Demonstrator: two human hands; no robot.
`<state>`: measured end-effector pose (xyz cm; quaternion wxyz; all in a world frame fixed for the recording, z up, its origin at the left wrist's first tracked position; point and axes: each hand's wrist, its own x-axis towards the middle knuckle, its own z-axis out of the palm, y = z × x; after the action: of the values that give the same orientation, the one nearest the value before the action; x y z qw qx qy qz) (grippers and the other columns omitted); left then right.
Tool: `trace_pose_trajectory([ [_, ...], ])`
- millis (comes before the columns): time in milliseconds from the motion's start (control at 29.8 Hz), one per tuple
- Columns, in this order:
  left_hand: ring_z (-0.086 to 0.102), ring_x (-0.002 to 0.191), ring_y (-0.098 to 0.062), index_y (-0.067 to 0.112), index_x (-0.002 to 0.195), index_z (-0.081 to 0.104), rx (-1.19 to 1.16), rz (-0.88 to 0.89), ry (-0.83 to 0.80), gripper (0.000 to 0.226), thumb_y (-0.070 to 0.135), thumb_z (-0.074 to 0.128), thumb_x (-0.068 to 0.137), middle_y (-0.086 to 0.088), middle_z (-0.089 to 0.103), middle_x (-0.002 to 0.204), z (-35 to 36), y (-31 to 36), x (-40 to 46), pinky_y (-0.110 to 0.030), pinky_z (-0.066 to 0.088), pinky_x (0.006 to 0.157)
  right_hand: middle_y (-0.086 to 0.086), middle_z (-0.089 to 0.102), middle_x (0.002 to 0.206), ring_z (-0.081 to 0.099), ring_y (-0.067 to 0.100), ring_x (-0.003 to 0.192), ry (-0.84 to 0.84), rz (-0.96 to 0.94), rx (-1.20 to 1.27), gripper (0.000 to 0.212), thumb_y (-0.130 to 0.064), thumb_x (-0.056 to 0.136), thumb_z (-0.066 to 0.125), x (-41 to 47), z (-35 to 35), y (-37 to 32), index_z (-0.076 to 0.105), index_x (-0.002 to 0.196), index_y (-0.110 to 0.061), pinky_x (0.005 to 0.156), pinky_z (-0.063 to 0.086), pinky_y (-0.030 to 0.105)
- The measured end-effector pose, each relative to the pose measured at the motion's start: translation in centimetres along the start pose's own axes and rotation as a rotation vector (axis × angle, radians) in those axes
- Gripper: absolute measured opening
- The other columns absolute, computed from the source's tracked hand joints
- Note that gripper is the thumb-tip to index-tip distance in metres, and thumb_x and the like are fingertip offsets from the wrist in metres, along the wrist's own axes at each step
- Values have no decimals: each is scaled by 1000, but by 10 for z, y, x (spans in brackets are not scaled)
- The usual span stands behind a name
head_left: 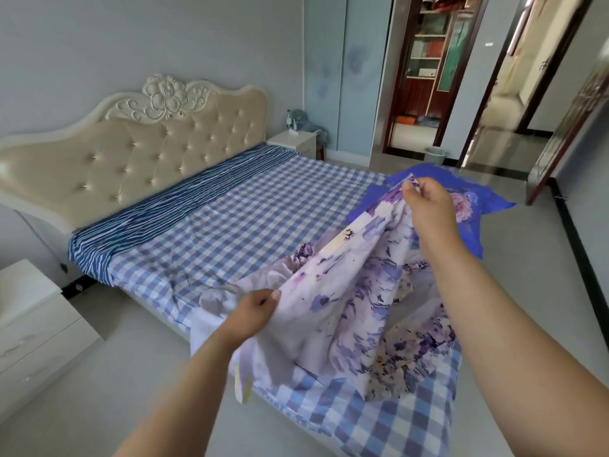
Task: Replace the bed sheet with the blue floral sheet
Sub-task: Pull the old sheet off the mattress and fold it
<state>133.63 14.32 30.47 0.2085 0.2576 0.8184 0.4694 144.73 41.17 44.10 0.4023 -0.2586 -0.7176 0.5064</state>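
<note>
Head view, floral sheet bunched between left hand, right hand

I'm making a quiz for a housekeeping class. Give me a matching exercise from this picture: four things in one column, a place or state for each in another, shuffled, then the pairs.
Things:
1. floral sheet
2. checked sheet
3. striped cloth
4. bucket

Places or states:
A. on the floor near the doorway
B. spread flat over the mattress
C. lying across the bed beside the headboard
D. bunched, held up in the grip of both hands

Pairs: 1-D, 2-B, 3-C, 4-A
</note>
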Motion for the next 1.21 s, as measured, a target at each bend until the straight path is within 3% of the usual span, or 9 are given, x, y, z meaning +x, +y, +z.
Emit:
trace_pose_trajectory([
  [168,59,67,-9,19,70,66,71,-13,-194,41,41,47,98,4,66,70,-48,56,-2,-25,44,69,6,36,66,35,20,64,162,158,-226,33,-23,96,47,20,-11,36,36,67,-15,57,23,33],
  [302,42,56,-12,12,59,39,406,-24,43,46,32,42,100,0,45,58,-30,89,15,-26,30,52,7,49,87,46,22,77,186,40,-387,13,-22,100,41,-1,-5,34,47,100,-10,57,27,29],
  [436,32,51,-14,14,56,31,254,-21,129,48,32,45,99,0,33,53,0,107,31,-27,23,48,-5,52,99,52,14,86,-360,-216,-474,14,-26,96,53,-45,27,17,58,98,-14,67,39,27],
  [503,36,55,-14,13,58,39,198,28,48,44,30,46,98,0,37,55,11,118,33,-27,27,50,-11,47,120,49,5,110,-670,-204,-428,6,-25,90,63,-60,40,16,63,88,-20,93,37,25],
  [603,49,61,-11,10,65,58,29,86,-159,35,21,48,97,0,56,62,15,124,29,-23,39,62,-11,47,132,45,6,125,-905,-110,-341,18,-22,86,68,-61,41,13,62,73,-33,102,34,26],
  [737,42,61,-14,-4,82,61,-40,127,-248,44,32,44,101,-11,51,68,14,114,28,-24,36,62,-22,60,90,53,-16,92,-1035,-42,-442,19,-29,88,66,-51,32,6,62,71,-34,86,42,22],
  [838,41,58,-9,10,78,62,-114,163,-242,38,32,42,101,-4,50,65,17,107,26,-20,34,61,-13,53,70,50,2,66,-989,-134,-670,19,-34,90,62,-45,34,2,60,72,-27,67,39,28],
  [1005,56,65,-2,15,105,58,-257,271,-33,11,21,54,96,-4,67,83,30,95,16,-14,41,62,-6,53,98,54,13,89,-876,-256,-725,9,-30,92,59,-46,39,-7,66,86,-33,71,41,26],
  [1206,52,84,4,28,95,45,-230,262,288,38,15,77,78,11,53,98,39,53,12,-10,42,72,-2,52,98,53,16,90,-692,-316,-653,22,-30,92,59,-40,45,-10,67,95,-9,77,41,31],
])
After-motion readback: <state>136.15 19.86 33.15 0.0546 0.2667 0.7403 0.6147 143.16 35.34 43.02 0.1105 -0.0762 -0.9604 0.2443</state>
